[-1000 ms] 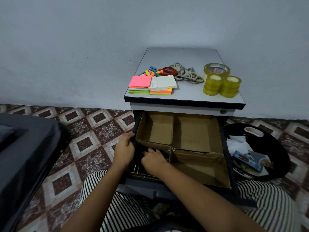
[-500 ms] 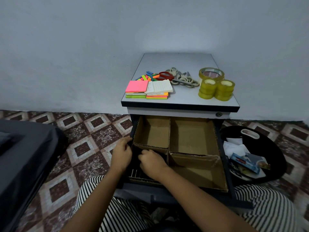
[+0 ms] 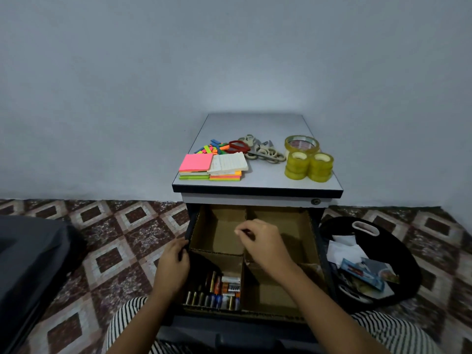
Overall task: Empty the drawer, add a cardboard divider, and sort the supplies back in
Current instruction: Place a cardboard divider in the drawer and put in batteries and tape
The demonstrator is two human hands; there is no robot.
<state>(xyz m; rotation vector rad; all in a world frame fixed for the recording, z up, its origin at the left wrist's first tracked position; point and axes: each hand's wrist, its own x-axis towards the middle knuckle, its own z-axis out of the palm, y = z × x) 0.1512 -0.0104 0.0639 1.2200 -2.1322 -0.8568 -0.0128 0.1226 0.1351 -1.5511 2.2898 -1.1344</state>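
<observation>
In dark metal drawer (image 3: 323, 254): brown cardboard divider (image 3: 219, 254), four compartments. Assorted cylindrical batteries (image 3: 219, 292) in near-left compartment. left hand (image 3: 173, 264) fingers curled over drawer's left rim. right hand (image 3: 263, 241) above divider centre, fingers curled; whether grasping anything, cannot tell.

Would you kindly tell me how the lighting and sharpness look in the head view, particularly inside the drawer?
Head view: dim, bluish light; the cabinet top is brightest; the batteries lie in shadow beside the left hand; the right hand shades the cardboard divider; the frame edges look soft.
</observation>
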